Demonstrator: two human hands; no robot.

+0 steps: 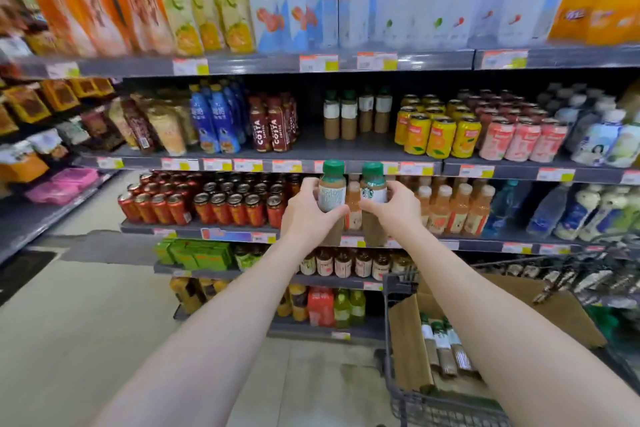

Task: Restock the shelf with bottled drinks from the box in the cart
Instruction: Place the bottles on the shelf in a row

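Nearest, at the right, the cart point(398, 388) carries the box point(412, 340) with more bottles. Farther out, the left hand point(304, 218) holds one coffee bottle point(331, 194) and the right hand point(391, 210) another bottle point(374, 191), each grip closed around it, long axis upright. The gap beside the same bottles point(356, 114) lies farther and higher on the shelf point(311, 149); both hands seem equally near.

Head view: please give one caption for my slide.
Left hand and right hand each lift a green-capped bottle toward the shelf.
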